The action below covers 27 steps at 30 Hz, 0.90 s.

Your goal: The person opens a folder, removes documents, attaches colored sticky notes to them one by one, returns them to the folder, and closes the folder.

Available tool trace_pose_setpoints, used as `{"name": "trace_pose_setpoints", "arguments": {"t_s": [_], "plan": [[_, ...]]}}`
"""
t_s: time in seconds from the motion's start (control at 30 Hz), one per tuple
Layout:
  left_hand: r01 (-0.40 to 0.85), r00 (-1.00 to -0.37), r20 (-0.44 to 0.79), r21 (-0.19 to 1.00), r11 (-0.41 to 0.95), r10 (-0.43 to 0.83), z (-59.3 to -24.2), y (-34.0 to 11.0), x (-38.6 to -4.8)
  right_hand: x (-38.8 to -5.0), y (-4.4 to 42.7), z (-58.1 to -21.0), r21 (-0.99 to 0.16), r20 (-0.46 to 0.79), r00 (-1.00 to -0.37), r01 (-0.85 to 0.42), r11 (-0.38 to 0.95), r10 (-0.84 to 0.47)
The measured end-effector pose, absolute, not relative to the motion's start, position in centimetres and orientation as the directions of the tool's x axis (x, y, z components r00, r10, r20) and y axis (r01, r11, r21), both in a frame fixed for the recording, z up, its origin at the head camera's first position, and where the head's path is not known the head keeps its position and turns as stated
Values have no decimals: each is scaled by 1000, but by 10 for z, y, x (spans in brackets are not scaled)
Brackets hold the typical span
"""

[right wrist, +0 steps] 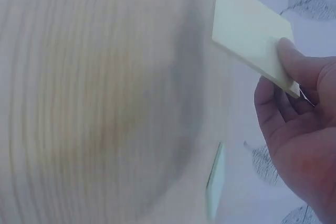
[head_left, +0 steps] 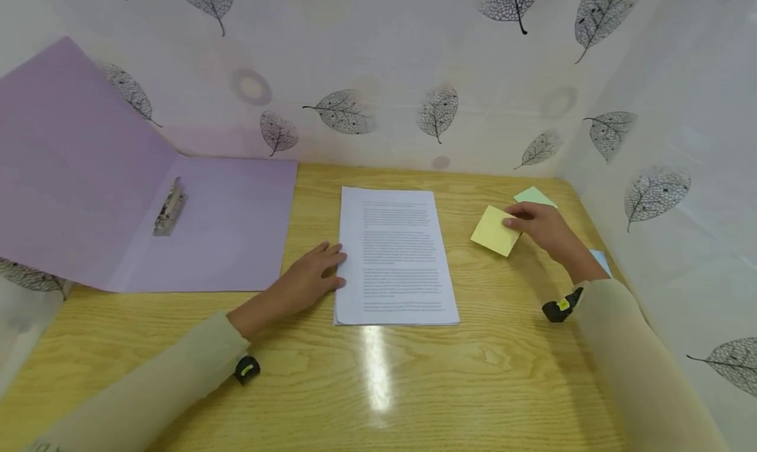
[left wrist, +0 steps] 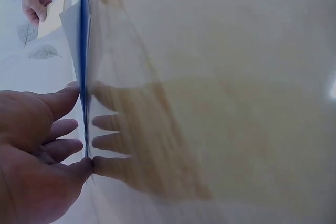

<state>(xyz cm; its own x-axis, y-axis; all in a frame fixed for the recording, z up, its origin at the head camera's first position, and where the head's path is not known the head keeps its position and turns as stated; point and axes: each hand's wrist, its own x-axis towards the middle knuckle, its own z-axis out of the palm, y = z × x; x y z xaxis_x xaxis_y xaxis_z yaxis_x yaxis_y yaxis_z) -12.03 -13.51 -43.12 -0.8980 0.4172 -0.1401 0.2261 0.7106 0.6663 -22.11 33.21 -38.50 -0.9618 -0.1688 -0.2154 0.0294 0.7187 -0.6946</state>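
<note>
Nearest, the surface (head_left: 296, 386) fills the bottom of the frame, with both sleeves reaching in from the lower corners. The left hand (head_left: 298, 278) rests at centre-left, its grip loose, fingertips touching the left edge of a paper stack (head_left: 402, 261) that lies at the middle of the frame. A blue note pad (head_left: 601, 261) shows partly behind the right wrist. Right of centre, the right hand (head_left: 543, 230) grasps a yellow note pad (head_left: 497, 232), thumb on top and fingers beneath; the right wrist view shows it lifted and tilted. A purple folder (head_left: 236, 242) stands open at left with its metal clip (head_left: 170, 209), and beyond the right hand lies a green note pad (head_left: 535, 196). Leaf-patterned cloth (head_left: 378, 51) closes off the back.

The likeliest trouble is the stack sliding or its sheets fanning apart, should the left fingertips push unevenly on that edge. The yellow pad could also twist or slip, since only one corner area is pinched.

The stack's long axis runs from the bottom toward the top of the frame, text lines crossing it. The yellow pad looks nearly square, so no long axis stands out; it sits askew, one corner pointing toward the top.
</note>
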Motion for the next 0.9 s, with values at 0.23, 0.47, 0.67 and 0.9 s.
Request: {"name": "trace_pose_setpoints", "arguments": {"t_s": [0.23,0.47,0.67,0.9], "plan": [[154,-926,-99,782,604,364,-417,-135,-118,-204,278,-369,-760,-191,-944,-32,649,-270],[66,-928,-56,947,314,367,-395,-102,-113,-179,215,-356,-829,-154,-911,-91,551,-382],[-40,-905,-68,996,74,421,-387,-79,-108,-158,177,-351,-869,-123,-882,-126,479,-455],[-59,-902,-14,994,-90,432,-386,-72,-108,-143,157,-352,-869,28,-877,-258,422,-479]]}}
